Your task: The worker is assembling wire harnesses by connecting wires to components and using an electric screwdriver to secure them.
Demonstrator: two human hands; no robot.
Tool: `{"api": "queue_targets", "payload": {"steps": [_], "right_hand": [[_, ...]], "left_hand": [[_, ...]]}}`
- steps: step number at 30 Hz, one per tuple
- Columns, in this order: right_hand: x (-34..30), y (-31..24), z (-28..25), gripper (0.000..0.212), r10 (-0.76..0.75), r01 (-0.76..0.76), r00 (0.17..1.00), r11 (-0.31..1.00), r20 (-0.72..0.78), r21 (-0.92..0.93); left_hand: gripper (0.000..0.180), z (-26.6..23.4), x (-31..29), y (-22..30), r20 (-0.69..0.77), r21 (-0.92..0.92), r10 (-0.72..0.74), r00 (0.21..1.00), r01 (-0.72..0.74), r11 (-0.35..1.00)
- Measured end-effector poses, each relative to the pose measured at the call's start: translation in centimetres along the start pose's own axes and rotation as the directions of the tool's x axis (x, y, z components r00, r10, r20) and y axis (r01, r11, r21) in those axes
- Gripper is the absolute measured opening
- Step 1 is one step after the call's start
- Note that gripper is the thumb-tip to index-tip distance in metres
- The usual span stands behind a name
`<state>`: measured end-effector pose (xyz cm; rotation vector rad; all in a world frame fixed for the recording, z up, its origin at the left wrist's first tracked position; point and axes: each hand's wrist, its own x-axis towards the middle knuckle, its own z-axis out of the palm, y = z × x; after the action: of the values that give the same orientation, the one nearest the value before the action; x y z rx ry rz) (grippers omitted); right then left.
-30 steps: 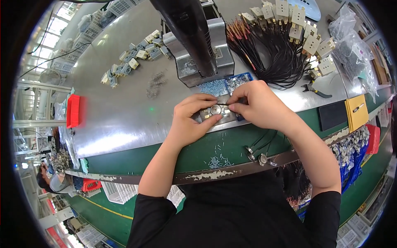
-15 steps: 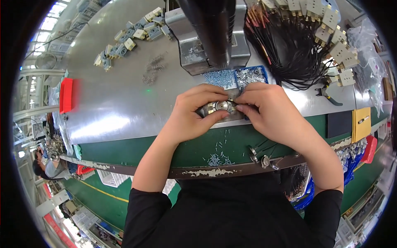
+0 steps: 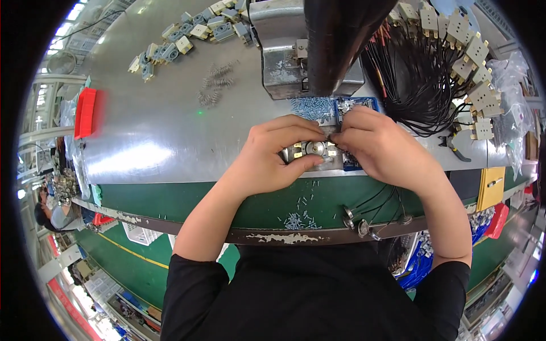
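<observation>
A round metal part with brass terminals (image 3: 314,149) sits on a small metal plate at the front of the steel worktop. My left hand (image 3: 270,150) grips it, with the fingers along its far side and the thumb along its near side. At the part's right end, my right hand (image 3: 378,145) has its thumb and fingertips pinched together. Anything small between those fingertips is hidden. Just beyond my hands lie a heap of bluish screws (image 3: 311,107) and a blue tray (image 3: 371,101) of small metal pieces, partly covered by my right hand.
A metal machine (image 3: 278,77) with a thick black column (image 3: 338,45) stands ahead. Black wires (image 3: 415,85) with white connector blocks (image 3: 478,51) lie right, near pliers (image 3: 455,149). Springs (image 3: 216,82), grey-and-cream blocks (image 3: 193,28) and a red bin (image 3: 85,112) are left. Loose screws (image 3: 298,220) lie nearer me.
The whole view has shifted slightly. My right fingertips have moved from the part's right terminal toward its far right corner. My left hand keeps its grip on the part.
</observation>
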<state>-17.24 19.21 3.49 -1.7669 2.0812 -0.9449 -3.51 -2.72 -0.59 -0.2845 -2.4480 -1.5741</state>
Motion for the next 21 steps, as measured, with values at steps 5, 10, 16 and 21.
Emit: {"api": "queue_targets", "payload": {"steps": [5,10,16,21], "right_hand": [[0.5,-0.3,-0.6,0.025,0.096,-0.088,0.994,0.985,-0.047,0.148],[1.4,-2.0,-0.2,0.021,0.283,-0.228,0.944,0.932,-0.171,0.283],[2.0,-1.4,-1.1,0.018,0.130,-0.118,0.988,0.984,-0.086,0.135],[2.2,-2.0,0.0,0.013,0.254,-0.241,0.964,0.960,-0.082,0.143]], "left_hand": [[0.036,-0.1,-0.1,0.0,0.019,-0.026,-0.015,1.000,0.015,1.000],[0.033,0.1,-0.5,0.1,-0.024,-0.026,-0.006,1.000,0.005,1.000],[0.033,0.2,-0.4,0.3,-0.042,-0.021,0.017,0.999,-0.018,1.000],[0.032,0.1,-0.7,-0.2,-0.050,-0.006,0.010,0.999,-0.010,1.000]]}}
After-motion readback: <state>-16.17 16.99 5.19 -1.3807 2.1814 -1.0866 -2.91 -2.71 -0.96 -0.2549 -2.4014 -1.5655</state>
